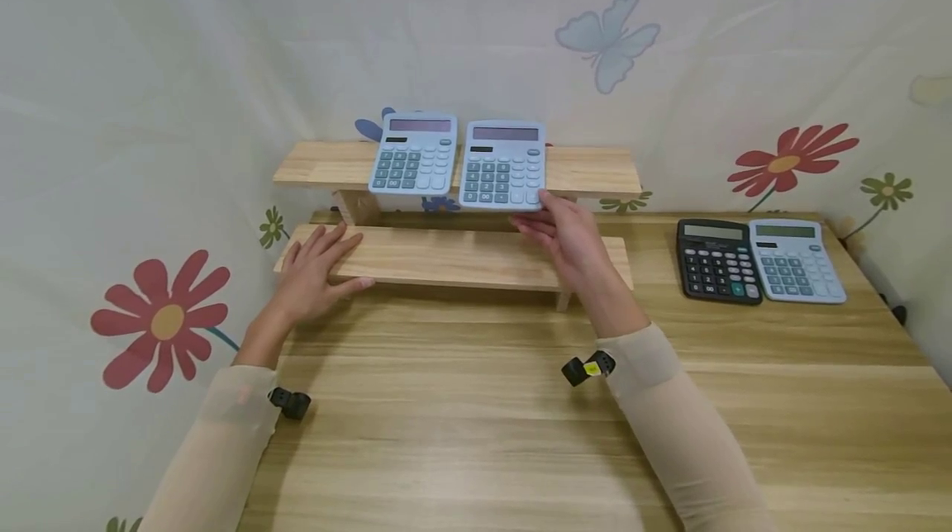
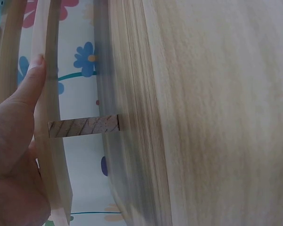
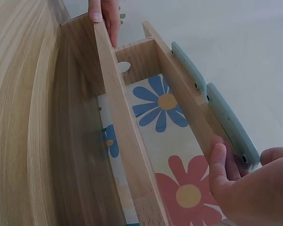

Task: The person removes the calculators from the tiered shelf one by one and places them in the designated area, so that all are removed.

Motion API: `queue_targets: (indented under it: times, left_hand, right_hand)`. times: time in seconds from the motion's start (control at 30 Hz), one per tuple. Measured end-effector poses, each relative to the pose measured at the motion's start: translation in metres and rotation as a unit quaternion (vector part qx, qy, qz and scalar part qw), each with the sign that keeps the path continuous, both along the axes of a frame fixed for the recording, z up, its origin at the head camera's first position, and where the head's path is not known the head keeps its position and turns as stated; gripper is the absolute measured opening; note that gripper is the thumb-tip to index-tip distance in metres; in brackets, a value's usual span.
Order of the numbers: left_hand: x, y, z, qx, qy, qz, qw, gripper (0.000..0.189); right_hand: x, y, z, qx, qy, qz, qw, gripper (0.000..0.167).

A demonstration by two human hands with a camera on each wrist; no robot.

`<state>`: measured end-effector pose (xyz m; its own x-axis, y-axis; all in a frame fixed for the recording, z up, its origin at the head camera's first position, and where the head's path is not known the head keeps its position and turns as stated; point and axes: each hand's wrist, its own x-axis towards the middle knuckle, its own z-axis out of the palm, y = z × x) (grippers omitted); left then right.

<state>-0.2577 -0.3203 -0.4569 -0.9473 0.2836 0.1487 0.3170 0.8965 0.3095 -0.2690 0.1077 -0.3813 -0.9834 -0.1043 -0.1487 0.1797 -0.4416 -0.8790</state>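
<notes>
Two light-blue calculators lie face up, side by side on the upper board of a two-tier wooden rack (image 1: 446,256). My right hand (image 1: 571,239) holds the right-hand calculator (image 1: 503,164) by its lower right corner, thumb on top and fingers below. The left-hand calculator (image 1: 414,152) lies close beside it, untouched by either hand. My left hand (image 1: 316,274) rests on the left end of the lower board with fingers spread. In the left wrist view, the left thumb (image 2: 34,80) lies along that board's front edge.
Further right on the wooden table (image 1: 461,416), a black calculator (image 1: 719,263) and another light-blue calculator (image 1: 797,261) lie next to each other. Behind the rack hangs a pale cloth (image 1: 476,36) printed with flowers and a butterfly.
</notes>
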Motion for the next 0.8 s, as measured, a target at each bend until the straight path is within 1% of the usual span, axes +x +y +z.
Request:
queue_targets:
  times: [0.1, 0.27, 0.43, 0.53, 0.67, 0.8]
  left_hand:
    - [-0.0006, -0.0003, -0.0005, -0.001, 0.003, -0.003, 1.0000, 0.087]
    - [0.0003, -0.0002, 0.0000, 0.000, 0.000, -0.001, 1.0000, 0.087]
    - [0.0024, -0.0006, 0.0040, 0.000, -0.004, 0.006, 1.0000, 0.087]
    - [0.0026, -0.0008, 0.0061, 0.002, -0.005, 0.007, 1.0000, 0.086]
    - [0.0018, -0.0004, 0.0054, -0.001, -0.005, 0.004, 1.0000, 0.087]
    - [0.0016, 0.0010, 0.0028, -0.005, -0.005, 0.003, 1.0000, 0.087]
  right_hand:
    - [-0.0015, -0.0012, 0.0005, -0.004, -0.004, -0.002, 1.0000, 0.040]
    - [-0.0002, -0.0005, -0.0005, -0.008, -0.003, 0.012, 0.9999, 0.041]
    - [0.0029, 0.0010, -0.0008, -0.014, -0.003, 0.024, 0.9996, 0.039]
    - [0.0027, 0.0005, -0.0003, -0.005, 0.004, 0.029, 0.9996, 0.040]
    - [0.0000, -0.0006, 0.0015, 0.003, 0.011, 0.025, 0.9996, 0.042]
    - [-0.0021, -0.0014, 0.0033, 0.002, 0.005, 0.015, 0.9999, 0.043]
